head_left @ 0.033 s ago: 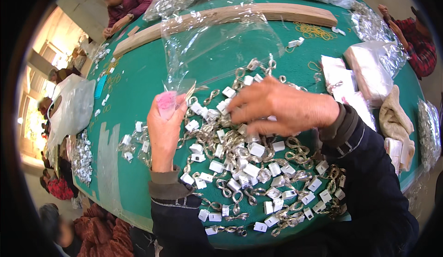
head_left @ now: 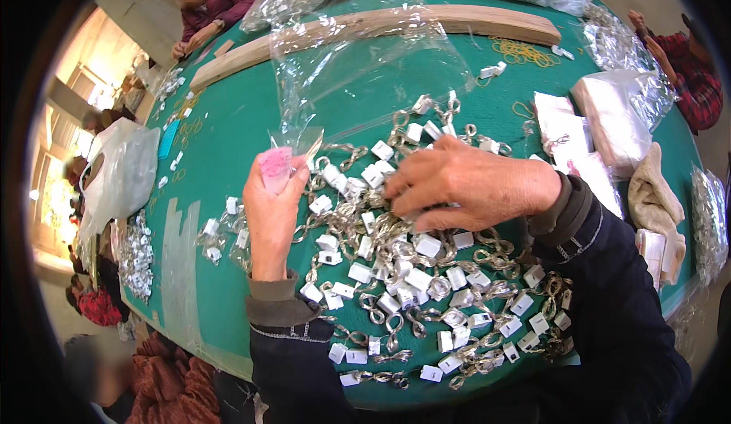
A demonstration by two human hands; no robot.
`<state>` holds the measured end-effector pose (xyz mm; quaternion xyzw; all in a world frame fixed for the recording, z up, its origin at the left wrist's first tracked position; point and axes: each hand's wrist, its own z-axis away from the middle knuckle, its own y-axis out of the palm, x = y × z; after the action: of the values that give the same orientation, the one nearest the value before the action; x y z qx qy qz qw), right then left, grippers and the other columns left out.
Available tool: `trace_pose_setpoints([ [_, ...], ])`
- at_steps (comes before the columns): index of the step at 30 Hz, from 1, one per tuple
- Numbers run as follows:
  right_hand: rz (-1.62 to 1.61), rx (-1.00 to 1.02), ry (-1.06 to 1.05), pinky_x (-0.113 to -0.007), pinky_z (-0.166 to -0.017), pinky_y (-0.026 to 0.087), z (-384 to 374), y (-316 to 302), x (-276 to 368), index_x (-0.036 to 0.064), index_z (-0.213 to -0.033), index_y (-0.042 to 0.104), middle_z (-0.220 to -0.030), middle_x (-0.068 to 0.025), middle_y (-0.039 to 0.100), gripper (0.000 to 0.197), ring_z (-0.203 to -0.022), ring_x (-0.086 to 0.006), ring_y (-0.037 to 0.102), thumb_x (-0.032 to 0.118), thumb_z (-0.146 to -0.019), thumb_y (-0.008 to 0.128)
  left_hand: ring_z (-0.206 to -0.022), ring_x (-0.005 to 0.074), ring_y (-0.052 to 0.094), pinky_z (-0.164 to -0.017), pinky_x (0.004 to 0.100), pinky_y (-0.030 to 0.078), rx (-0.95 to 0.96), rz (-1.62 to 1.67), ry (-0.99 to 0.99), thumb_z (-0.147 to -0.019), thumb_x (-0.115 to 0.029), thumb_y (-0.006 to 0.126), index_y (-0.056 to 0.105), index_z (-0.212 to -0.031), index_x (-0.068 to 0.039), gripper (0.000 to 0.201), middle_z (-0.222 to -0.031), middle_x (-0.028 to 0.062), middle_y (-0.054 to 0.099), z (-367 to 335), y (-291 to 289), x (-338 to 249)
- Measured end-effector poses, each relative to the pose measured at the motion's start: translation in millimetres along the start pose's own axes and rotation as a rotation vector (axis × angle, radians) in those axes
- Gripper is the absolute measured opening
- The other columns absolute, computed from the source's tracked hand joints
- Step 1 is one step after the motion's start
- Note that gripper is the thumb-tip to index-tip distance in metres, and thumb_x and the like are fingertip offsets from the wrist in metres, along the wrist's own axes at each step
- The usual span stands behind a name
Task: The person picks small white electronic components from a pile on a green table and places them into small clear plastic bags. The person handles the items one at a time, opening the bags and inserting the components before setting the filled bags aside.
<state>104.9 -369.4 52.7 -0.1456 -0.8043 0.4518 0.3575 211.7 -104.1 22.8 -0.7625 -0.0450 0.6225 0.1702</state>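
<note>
Green table (head_left: 228,112) fills most of the view. Co-worker in maroon (head_left: 232,1) sits at its far left, forearms at the edge. Main pile of white blocks with coiled cords (head_left: 417,279) spreads over the near middle, pieces overlapping, loosest toward the near edge. Wooden beam (head_left: 373,32) lies across the far side; large clear plastic sheet (head_left: 358,81) overlaps it and runs down toward the pile. White plastic bag (head_left: 126,169) slumps at the left edge, clear-wrapped pale stack (head_left: 609,123) at the right. Right hand (head_left: 472,186) is over the upper part of the pile, palm down, fingers curled and partly bent under; tips are hidden, so can't tell if it has hold of a block. Left hand (head_left: 272,215) is upright just left of the pile, thumb closed against the fingers, pinching small clear bag (head_left: 276,167) with pink print; bag's top sticks up above the grip. Beige cloth (head_left: 653,188) is bunched by the right edge. Yellow rubber bands (head_left: 525,52) sit in a loose heap just below the beam's right end.
</note>
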Motion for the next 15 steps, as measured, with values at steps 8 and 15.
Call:
trace_pose_setpoints([
  [8,0.058,0.133,0.193,-0.042,-0.085,0.04,10.6,-10.1,-10.9,0.0075,-0.088,0.067,-0.085,-0.0059,0.065,0.011,-0.091,-0.0258,0.062,0.017,-0.086,0.061,-0.08,0.0099,0.065,-0.072,0.0253,0.052,0.062,0.12,0.021,-0.083,0.001,0.073,0.059,-0.11,-0.001,0.031,-0.093,0.0066,0.07,-2.9,-5.3,8.8],
  [15,-0.124,0.214,0.227,-0.043,-0.089,0.041,4.7,-8.4,-7.4,0.0071,-0.093,0.07,-0.088,-0.0071,0.069,0.019,-0.09,-0.0264,0.063,0.025,-0.09,0.064,-0.096,0.0166,0.068,-0.081,0.029,0.054,0.217,0.035,0.002,-0.09,-0.005,0.07,0.052,-0.123,0.0,0.038,-0.102,0.0128,0.072,-0.9,3.4,10.2],
])
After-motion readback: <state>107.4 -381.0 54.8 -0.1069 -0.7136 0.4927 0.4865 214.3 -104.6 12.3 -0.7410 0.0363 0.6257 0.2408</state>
